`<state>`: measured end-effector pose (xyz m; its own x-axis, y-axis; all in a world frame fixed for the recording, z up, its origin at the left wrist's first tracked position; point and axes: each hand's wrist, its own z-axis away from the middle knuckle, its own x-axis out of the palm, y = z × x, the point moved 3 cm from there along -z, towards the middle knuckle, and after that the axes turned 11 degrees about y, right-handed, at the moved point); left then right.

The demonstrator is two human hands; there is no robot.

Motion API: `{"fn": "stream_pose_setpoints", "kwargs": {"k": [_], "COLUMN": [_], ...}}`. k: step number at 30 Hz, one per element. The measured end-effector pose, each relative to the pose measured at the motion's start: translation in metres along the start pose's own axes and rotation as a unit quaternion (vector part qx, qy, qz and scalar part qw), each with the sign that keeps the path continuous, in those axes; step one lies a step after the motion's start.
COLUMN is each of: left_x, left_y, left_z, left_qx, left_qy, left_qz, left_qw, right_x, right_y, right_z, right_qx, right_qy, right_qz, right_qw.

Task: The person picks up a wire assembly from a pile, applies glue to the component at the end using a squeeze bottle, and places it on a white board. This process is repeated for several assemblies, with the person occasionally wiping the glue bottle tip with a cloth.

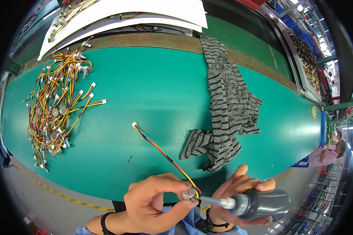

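Between thumb and forefinger, my left hand [155, 201] pinches a potentiometer [188, 194], a small round metal part. From it a red, yellow and black wire lead [164, 155] runs up and left over the green mat, ending in a white connector [134, 124]. My right hand [227, 192] is closed around a squeeze bottle [262, 204] holding dark liquid, tipped on its side. Its thin nozzle [212, 199] points left and meets the part where the wires join it; whether it touches is too small to tell.
On the left of the green mat [145, 86] lies a tangled heap of wired potentiometers [55, 113]. A grey-and-black striped cloth [227, 102] sprawls right of centre. White sheets [145, 15] carry more wired parts beyond the far edge. At far right another person [327, 154] is visible.
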<state>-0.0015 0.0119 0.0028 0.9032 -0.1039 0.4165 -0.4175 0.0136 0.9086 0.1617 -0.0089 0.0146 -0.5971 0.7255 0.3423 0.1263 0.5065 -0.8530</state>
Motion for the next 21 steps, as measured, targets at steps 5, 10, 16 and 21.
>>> {"fn": "stream_pose_setpoints", "kwargs": {"k": [5,10,16,21], "left_x": [-0.0004,0.0002,-0.002,-0.0015], "left_y": [0.0001,-0.0015,0.0006,0.0013], "left_z": [0.0004,0.0019,0.0007,0.0017], "left_qx": [0.001,-0.006,0.001,-0.049], "left_qy": [0.0,0.004,-0.018,0.0], "left_qz": [-0.007,0.008,-0.009,0.014], "left_qw": [1.0,1.0,1.0,0.999], "right_x": [-0.0015,-0.003,-0.0022,-0.0035], "right_y": [0.0005,-0.0004,0.001,0.0009], "right_z": [-0.0033,-0.0031,0.0009,-0.0008], "right_qx": [0.019,0.032,0.025,0.035], "right_qy": [-0.069,-0.078,-0.007,-0.022], "right_qz": [-0.041,-0.039,-0.015,-0.037], "right_qw": [0.997,0.996,1.0,0.998]}}
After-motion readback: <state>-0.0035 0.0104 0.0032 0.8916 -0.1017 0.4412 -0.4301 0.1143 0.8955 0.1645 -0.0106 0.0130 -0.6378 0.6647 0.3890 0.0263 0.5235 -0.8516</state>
